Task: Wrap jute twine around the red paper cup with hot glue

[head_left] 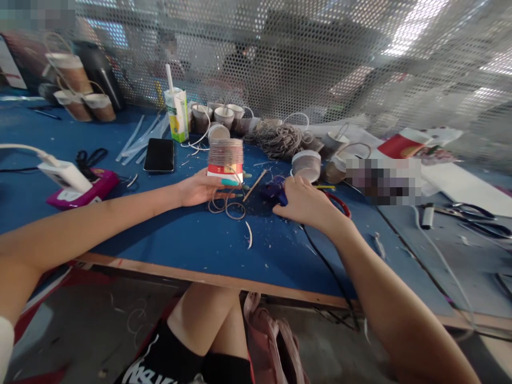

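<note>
My left hand [200,188] is closed around a paper cup [225,154], its red and white printed end low and its other end wrapped in rows of grey-brown cord. Thin loops of loose cord [235,213] hang below the fingers to the blue table. To the right, my right hand [308,201] grips a dark blue glue gun [275,191], whose front points towards the cup; its black cable [326,258] runs down over the table edge. Between the hands lies a thin stick [255,185]. My right hand covers much of the glue gun's body.
A heap of grey cord [280,140] and several wrapped cups [307,164] stand behind the hands. Further left are a phone [159,155], a drink carton [176,114] and a purple power strip [82,192]. Scissors [472,213] lie right; a perforated metal screen [304,58] closes the back.
</note>
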Demonstrator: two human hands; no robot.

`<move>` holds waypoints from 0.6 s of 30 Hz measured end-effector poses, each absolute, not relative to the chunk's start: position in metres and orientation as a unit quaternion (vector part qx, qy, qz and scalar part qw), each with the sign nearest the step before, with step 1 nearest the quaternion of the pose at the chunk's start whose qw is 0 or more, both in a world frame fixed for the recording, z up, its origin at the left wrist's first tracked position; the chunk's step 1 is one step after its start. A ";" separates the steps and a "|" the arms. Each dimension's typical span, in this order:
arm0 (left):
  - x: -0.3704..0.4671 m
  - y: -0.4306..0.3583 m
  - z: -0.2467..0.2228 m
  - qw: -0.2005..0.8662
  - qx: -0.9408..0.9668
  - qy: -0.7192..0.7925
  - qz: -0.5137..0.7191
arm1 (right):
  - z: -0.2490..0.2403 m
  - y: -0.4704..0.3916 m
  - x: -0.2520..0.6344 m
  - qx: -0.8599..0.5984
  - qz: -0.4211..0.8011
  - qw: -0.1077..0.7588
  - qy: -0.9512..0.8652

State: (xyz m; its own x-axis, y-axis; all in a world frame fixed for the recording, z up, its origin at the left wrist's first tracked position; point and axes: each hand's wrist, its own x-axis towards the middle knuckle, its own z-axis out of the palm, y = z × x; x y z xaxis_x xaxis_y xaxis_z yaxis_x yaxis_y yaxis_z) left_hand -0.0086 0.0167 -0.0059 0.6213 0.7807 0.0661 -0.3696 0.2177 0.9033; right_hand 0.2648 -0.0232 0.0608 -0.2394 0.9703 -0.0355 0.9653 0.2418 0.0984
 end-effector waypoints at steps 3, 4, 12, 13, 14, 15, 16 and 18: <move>-0.008 0.017 -0.007 0.753 0.488 0.207 0.390 | 0.060 -0.023 0.261 0.628 0.010 0.028 0.778; -0.007 0.017 -0.007 0.753 0.486 0.207 0.392 | 0.058 -0.021 0.261 0.633 0.001 0.010 0.774; -0.008 0.016 -0.007 0.733 0.489 0.241 0.407 | 0.046 -0.013 0.269 0.546 -0.215 -0.431 0.685; -0.008 0.015 -0.007 0.733 0.487 0.244 0.409 | 0.048 -0.016 0.268 0.519 -0.279 -0.459 0.665; -0.008 0.015 -0.006 0.733 0.484 0.244 0.410 | 0.050 -0.020 0.266 0.495 -0.330 -0.476 0.648; -0.008 0.015 -0.006 0.734 0.482 0.243 0.412 | 0.053 -0.024 0.264 0.473 -0.370 -0.482 0.638; -0.007 0.015 -0.006 0.737 0.479 0.241 0.412 | 0.056 -0.028 0.261 0.450 -0.395 -0.489 0.634; -0.006 0.014 -0.006 0.742 0.471 0.236 0.415 | 0.060 -0.036 0.256 0.413 -0.438 -0.477 0.641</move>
